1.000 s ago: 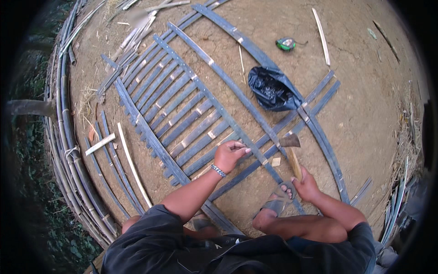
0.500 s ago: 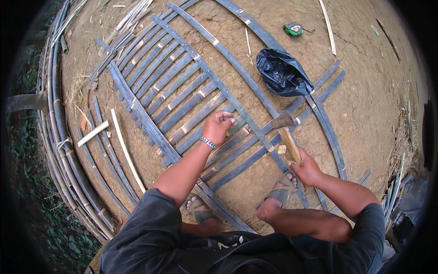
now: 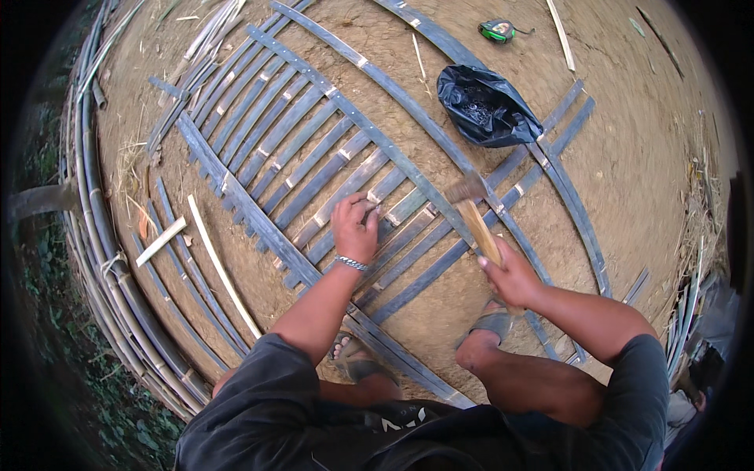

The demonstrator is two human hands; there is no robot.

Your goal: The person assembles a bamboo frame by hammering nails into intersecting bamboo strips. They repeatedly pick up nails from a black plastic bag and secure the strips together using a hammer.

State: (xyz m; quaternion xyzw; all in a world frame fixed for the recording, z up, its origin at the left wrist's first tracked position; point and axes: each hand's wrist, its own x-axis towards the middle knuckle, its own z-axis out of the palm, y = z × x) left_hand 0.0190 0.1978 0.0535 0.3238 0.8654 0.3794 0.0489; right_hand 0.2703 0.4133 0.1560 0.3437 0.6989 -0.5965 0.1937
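Note:
A frame of dark split bamboo lies on the ground, its many slats [image 3: 303, 190] crossed at one end by a nailed long strip [image 3: 369, 125] and at the other by a thicker rail [image 3: 236, 195]. Over the middle slats rests my left hand [image 3: 355, 231], its fingers bent and closed; whatever they pinch is hidden or too small to name. My right hand [image 3: 514, 276] is wrapped round the wooden handle of a hammer [image 3: 481, 229]. The hammer's head, smeared by motion, hovers by the long strip's near end.
A black plastic bag [image 3: 503, 129] with small shiny pieces inside sits beyond the frame, near a green-and-black tape measure [image 3: 500, 31]. More bamboo strips [image 3: 196, 275] lie left. Long bamboo poles [image 3: 106, 228] line the left edge. My sandalled foot [image 3: 488, 320] stands by the frame.
My left hand has moved slightly left and down onto the slats, its fingers now turned downward. The hammer has shifted left and upward with my right hand, closer to the long strip.

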